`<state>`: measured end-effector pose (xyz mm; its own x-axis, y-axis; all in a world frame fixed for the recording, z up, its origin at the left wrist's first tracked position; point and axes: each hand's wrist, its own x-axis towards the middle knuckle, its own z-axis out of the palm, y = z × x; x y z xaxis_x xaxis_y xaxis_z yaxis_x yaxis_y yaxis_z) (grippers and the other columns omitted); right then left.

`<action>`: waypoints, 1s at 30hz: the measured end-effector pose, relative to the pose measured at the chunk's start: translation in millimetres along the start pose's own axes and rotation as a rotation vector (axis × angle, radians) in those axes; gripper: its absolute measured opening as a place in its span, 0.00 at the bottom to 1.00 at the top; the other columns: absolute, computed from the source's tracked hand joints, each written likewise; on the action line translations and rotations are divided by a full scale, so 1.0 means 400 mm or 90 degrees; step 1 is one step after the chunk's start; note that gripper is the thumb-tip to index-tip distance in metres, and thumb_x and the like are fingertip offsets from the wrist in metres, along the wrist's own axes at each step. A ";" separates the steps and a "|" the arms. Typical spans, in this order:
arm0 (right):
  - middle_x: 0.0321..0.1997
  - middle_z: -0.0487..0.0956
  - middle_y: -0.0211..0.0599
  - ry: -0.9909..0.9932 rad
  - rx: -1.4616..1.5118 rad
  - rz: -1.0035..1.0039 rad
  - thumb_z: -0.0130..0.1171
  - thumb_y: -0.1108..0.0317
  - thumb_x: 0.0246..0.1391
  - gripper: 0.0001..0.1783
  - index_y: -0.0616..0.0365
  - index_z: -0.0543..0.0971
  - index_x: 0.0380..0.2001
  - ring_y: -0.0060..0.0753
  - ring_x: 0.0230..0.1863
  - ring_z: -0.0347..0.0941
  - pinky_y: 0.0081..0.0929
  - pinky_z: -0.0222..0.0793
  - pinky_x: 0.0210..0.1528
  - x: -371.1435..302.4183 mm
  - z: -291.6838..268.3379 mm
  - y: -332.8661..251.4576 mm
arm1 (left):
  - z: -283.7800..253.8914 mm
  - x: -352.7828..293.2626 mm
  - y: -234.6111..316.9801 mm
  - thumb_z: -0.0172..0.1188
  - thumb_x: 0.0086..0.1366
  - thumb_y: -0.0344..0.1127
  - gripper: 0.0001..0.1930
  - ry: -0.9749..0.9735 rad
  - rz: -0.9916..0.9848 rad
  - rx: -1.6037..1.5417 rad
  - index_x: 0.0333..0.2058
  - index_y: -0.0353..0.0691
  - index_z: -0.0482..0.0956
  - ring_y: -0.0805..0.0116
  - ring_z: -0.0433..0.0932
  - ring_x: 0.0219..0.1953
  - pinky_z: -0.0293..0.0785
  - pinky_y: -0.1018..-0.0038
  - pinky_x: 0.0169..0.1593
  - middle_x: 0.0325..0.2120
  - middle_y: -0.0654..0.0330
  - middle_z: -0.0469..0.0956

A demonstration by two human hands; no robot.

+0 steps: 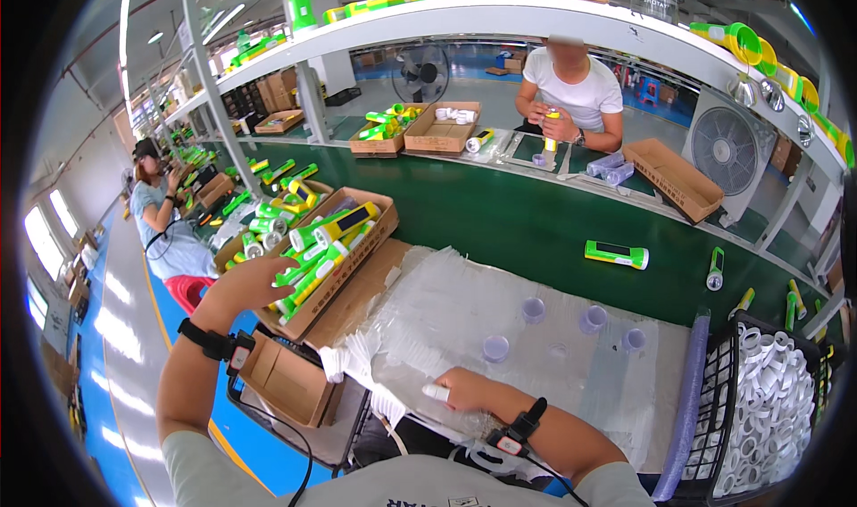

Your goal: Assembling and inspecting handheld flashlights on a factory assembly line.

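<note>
My left hand (257, 284) is open at the near side of a cardboard box (350, 279) piled with green-and-yellow flashlights (328, 259). Its fingers are spread beside the flashlights, and no flashlight is visibly gripped. At the near edge of the plastic-covered work surface (446, 324) rests my right hand (466, 391). A white sleeve-like piece shows at one of its fingertips; the other fingers are mostly hidden, so its grip is unclear. Several clear purplish plastic cups (496, 348) stand on the covering, beyond the right hand.
A black crate (714, 409) of white rings stands at right, beside a rolled bubble-wrap sheet (686, 409). One flashlight (616, 254) lies on the green belt (500, 212). Across it sits a co-worker (571, 87) holding a flashlight. A shelf (536, 12) spans overhead; an open carton (284, 378) is lower left.
</note>
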<state>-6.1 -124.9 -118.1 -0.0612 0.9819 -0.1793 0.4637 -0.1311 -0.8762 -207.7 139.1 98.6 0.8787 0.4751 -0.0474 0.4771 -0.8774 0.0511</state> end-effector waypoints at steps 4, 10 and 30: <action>0.25 0.78 0.43 -0.022 -0.038 -0.111 0.53 0.57 0.53 0.14 0.55 0.79 0.28 0.43 0.27 0.74 0.36 0.68 0.33 0.002 0.015 0.061 | -0.004 0.197 -0.148 0.62 0.52 0.38 0.22 0.059 0.000 -0.014 0.47 0.41 0.74 0.55 0.77 0.35 0.73 0.65 0.39 0.35 0.51 0.77; 0.23 0.74 0.36 -0.075 -0.049 -0.051 0.55 0.57 0.49 0.11 0.52 0.75 0.26 0.45 0.28 0.71 0.35 0.65 0.29 0.019 0.038 0.072 | 0.084 0.676 -0.455 0.66 0.48 0.36 0.17 0.141 0.029 -0.034 0.37 0.38 0.76 0.55 0.77 0.32 0.73 0.65 0.35 0.28 0.52 0.77; 0.29 0.77 0.37 0.104 -0.098 -0.050 0.59 0.67 0.42 0.12 0.55 0.77 0.33 0.39 0.28 0.75 0.37 0.72 0.29 0.086 0.084 -0.005 | 0.291 1.280 -0.682 0.54 0.48 0.22 0.32 0.084 -0.087 -0.100 0.56 0.42 0.63 0.51 0.70 0.53 0.68 0.65 0.55 0.56 0.53 0.62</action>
<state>-38.7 -95.4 -137.6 0.0350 0.9990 -0.0272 0.5930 -0.0427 -0.8041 110.0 613.7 -55.8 0.7958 0.6020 0.0654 0.5791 -0.7882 0.2080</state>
